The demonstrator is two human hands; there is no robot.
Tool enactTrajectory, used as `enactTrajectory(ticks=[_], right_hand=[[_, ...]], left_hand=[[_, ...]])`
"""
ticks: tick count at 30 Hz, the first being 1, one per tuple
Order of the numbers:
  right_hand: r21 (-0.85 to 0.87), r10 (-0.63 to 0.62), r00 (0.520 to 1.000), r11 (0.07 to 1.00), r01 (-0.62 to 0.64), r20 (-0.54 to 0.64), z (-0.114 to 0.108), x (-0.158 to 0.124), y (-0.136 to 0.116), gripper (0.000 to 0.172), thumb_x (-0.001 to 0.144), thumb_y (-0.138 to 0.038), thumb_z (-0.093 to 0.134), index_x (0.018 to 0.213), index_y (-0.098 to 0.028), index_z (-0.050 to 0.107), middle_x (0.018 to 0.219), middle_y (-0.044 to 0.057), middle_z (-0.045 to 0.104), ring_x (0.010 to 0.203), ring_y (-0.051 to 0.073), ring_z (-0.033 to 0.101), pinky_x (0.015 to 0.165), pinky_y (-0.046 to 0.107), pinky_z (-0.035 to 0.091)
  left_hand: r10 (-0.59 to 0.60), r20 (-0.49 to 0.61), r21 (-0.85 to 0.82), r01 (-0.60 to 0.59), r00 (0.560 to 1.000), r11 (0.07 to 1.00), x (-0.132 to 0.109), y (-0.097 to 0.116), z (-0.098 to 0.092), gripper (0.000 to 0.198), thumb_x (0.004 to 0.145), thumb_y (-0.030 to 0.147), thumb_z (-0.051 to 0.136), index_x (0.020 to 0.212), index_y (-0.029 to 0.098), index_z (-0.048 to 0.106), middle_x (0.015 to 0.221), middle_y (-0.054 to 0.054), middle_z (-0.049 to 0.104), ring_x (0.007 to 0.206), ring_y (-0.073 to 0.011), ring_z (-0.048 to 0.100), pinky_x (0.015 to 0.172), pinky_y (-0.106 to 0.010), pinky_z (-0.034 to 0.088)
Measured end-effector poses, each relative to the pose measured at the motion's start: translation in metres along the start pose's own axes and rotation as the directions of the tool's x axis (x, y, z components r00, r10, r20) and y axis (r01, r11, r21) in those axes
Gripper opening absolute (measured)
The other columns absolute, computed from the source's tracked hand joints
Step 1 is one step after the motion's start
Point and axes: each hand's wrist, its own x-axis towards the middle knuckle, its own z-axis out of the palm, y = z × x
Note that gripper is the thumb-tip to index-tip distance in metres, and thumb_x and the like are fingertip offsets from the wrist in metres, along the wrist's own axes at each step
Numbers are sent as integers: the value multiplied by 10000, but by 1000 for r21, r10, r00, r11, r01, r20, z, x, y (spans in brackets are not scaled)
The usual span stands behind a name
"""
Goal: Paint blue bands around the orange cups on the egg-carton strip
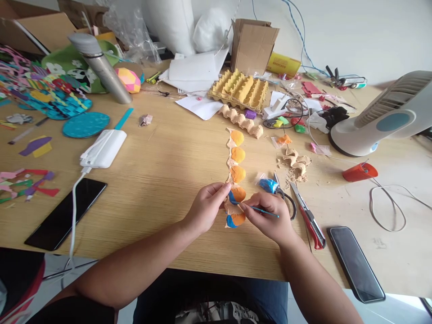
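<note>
A strip of egg-carton cups (237, 173), painted orange with blue patches on the nearest two, lies on the wooden table (162, 180). My left hand (206, 207) pinches the strip's left edge at the second-nearest cup. My right hand (270, 218) is closed on a thin blue paintbrush (261, 209) whose tip touches that same cup. A blue paint blob in plastic (269, 185) lies just right of the strip.
Scissors (286, 200) and a red utility knife (308, 216) lie right of my hand, a phone (356, 263) beyond. Another phone (65, 213) and power bank (103, 148) lie left. Egg tray (239, 90), carton scraps (295, 162), fan (381, 117), and coloured paper crafts (43, 96) crowd the back.
</note>
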Motion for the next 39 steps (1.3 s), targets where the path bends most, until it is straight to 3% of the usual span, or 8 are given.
enactTrajectory(ticks=[8,18,27,39], right_hand=[[37,48,999,998,-47,-26,1,1,1,276,951,-310,783,710,-209,693,603,-3,693,501,108,569,476,229,461],[85,91,995,993,-87,-45,2,1,0,303,931,-333,809,695,-206,666,598,-10,671,500,108,558,474,227,449],[136,159,986,979,-152,-45,1,2,1,389,918,-464,825,686,-205,650,577,-13,634,493,105,522,461,229,443],[209,238,970,952,-222,-50,1,3,2,385,896,-465,839,694,-205,639,580,-18,632,500,102,496,472,228,419]], left_hand=[[71,-24,124,-68,997,990,1,-7,-5,469,865,623,817,762,176,721,659,-1,603,615,-129,529,578,-259,414],[147,40,271,-153,988,950,-4,-1,-5,522,955,606,724,678,189,579,628,32,437,608,-113,389,581,-270,316],[206,72,371,-218,976,903,-7,6,0,535,959,612,702,641,206,560,607,18,430,601,-134,389,579,-289,304],[204,123,366,-235,971,900,-9,10,0,510,979,572,680,650,197,572,626,17,456,631,-139,419,617,-294,337]])
